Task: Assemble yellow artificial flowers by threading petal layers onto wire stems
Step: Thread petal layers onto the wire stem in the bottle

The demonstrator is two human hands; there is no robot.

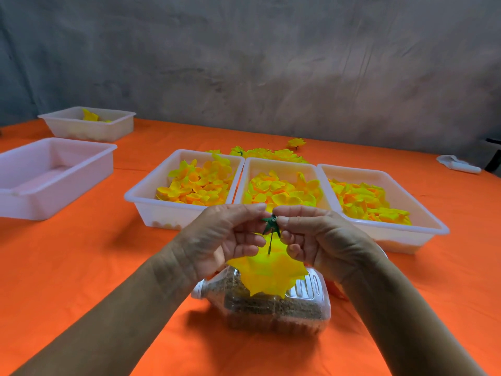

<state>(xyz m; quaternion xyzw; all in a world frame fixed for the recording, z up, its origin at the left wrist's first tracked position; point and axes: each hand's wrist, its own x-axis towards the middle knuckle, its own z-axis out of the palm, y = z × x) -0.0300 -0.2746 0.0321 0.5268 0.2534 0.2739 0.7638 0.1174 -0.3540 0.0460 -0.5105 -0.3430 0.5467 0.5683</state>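
- Orange cloth (81, 267) covers your table, with a mottled grey wall (271, 63) behind it.
- Your left hand (222, 240) and right hand (320, 240) meet above the near middle of the table, fingertips almost touching.
- Both hands pinch a green calyx (271, 223) at the top of a thin green stem (270, 244); your fingers curl round it from either side.
- Below the calyx a yellow flower (267, 272) hangs on the stem, its petals spreading down towards you.
- Directly under the flower lies a clear plastic bottle (271, 305) on its side, white cap to the left, filled with brownish grains.
- Just beyond your hands three white trays sit side by side, touching: the left tray (141, 196), the middle tray (282, 162) and the right tray (423, 229), each holding loose yellow petal layers.
- Behind those trays a heap of finished yellow flowers (271, 153) rests on the cloth, with one single flower (296, 142) a little farther back.
- At the far left stands a large white tray (54, 185), and beyond it a smaller tray (89, 128) with a few yellow petals showing.
- At the far right edge lies a small white object (458, 164) you cannot make out clearly.
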